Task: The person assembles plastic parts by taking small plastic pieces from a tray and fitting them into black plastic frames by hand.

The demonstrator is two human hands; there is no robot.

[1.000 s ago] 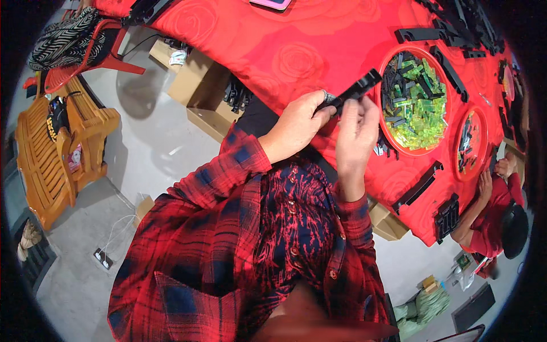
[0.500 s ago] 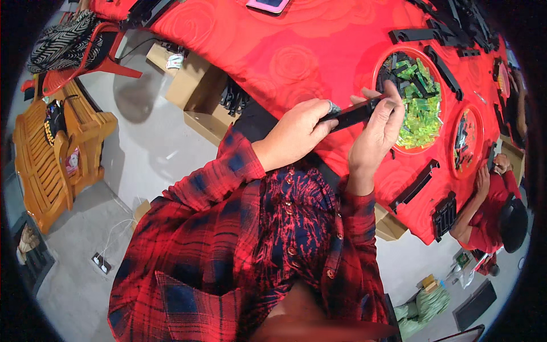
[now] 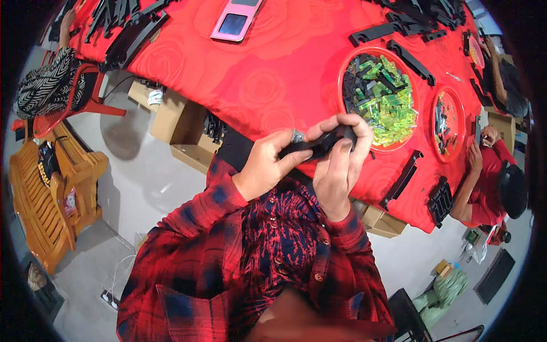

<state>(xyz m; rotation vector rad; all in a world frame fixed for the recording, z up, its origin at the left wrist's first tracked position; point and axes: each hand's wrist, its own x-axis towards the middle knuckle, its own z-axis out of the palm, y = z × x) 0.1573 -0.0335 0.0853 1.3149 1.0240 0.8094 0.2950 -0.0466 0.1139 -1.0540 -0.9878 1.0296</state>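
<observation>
Black strip: you hold a slim black plastic piece (image 3: 319, 143) between both hands, above the near edge of the red table (image 3: 273, 74).
Left hand: your left hand (image 3: 268, 165) pinches the strip's left end, thumb and fingers closed on it, a ring showing on one finger.
Long axis: the strip runs left to right, tilting up slightly toward the right, from your left fingertips into your right hand.
Right hand: your right hand (image 3: 339, 162) wraps over the strip's right end, fingers curled down tight over the top so that end sits inside the grip.
Nearer hand: both hands are on the piece; the right covers more of it, the left holds only the tip.
Bowl of parts: the round red tray (image 3: 350, 71) of green and black pieces lies just beyond your right hand, up and to the right.
Loose strips: a long black bar (image 3: 402, 179) lies on the cloth to the right of your right hand, near the table edge.
Further right: a second red tray (image 3: 434, 122), then a person in a red top (image 3: 490, 182) seated at the table corner.
Hidden: your right fingers cover the strip's right end, so you cannot tell its shape or whether a second piece is being fitted there; the strip's full length is also unclear.
</observation>
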